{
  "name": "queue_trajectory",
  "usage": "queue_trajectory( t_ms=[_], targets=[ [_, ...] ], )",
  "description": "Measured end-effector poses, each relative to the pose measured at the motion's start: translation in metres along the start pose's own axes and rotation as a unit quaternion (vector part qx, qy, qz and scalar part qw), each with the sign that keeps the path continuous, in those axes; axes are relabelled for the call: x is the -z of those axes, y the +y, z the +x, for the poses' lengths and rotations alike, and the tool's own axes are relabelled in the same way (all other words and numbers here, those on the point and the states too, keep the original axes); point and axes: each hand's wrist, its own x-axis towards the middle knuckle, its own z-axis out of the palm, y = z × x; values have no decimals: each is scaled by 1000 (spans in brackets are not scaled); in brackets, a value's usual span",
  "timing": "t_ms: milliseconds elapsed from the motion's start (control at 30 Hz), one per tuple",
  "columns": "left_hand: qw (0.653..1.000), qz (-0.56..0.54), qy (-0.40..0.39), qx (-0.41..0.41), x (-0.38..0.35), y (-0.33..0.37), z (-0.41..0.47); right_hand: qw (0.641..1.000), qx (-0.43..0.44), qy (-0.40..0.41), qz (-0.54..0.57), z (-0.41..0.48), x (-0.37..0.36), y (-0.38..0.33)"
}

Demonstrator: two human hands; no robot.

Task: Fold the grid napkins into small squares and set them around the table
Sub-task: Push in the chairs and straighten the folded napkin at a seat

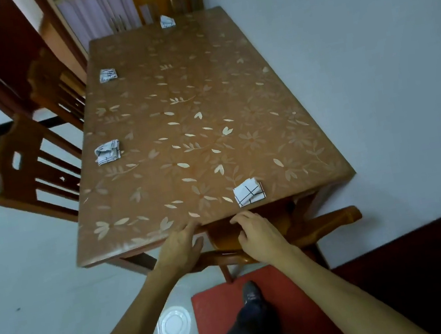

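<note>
Several folded white napkins with black grid lines lie on the brown leaf-patterned table (201,146). One napkin (249,193) sits near the front edge, one (108,152) at the left edge, one (108,75) further back on the left, and one (167,21) at the far end. My left hand (181,245) hovers at the front edge with fingers apart, holding nothing. My right hand (256,233) is just below the front napkin, fingers loosely curled and empty, over a chair back.
A wooden chair (323,222) is tucked under the front edge beneath my hands. Two more wooden chairs (33,179) stand along the left side. A white wall runs along the right. A red mat (264,304) lies under my foot on the glossy floor.
</note>
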Motion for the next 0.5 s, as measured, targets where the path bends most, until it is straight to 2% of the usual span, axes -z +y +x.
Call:
queue_trajectory(
  t_ms=[300, 500],
  targets=[
    [996, -15, -14, 88, 45, -46, -65, 998, 47, 9, 30, -5, -16, -86],
    [995, -40, -18, 90, 71, -120, -75, 999, 46, 21, 17, 27, -51, -150]
  ],
)
